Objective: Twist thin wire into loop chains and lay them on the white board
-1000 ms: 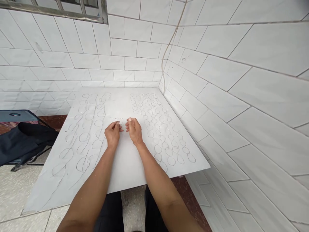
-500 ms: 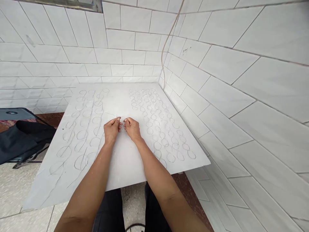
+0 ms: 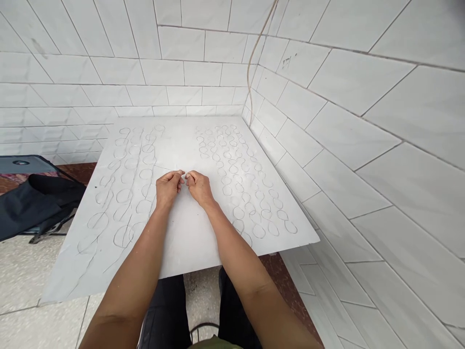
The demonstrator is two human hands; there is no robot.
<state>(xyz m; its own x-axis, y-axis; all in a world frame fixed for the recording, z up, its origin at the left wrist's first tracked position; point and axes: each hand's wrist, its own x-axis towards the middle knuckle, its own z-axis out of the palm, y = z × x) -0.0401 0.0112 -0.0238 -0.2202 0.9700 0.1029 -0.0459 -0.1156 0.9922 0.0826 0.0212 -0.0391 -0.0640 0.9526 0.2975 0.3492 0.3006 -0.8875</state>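
Note:
My left hand [image 3: 169, 188] pinches a thin wire [image 3: 164, 167], whose free end sticks out to the left over the white board [image 3: 191, 237]. My right hand [image 3: 199, 186] faces it, thumb and forefinger pressed together on the same wire; fingers cover the stretch in between. The fingertips of both hands nearly meet. Left of my hands lie rows of thin dark rings [image 3: 108, 220], some joined to long straight tails. To the right are rows of smaller figure-eight loops [image 3: 259, 231].
White tiled walls [image 3: 363, 160] meet behind and right of the board, with a cable [image 3: 249, 72] hanging in the corner. Dark cloth or a bag [image 3: 39, 203] lies on a chair-like seat at left. My knees are below the board's front edge.
My hands have come slightly closer together, and the wire between them is now hidden by fingers. The camera view has tilted down a little.

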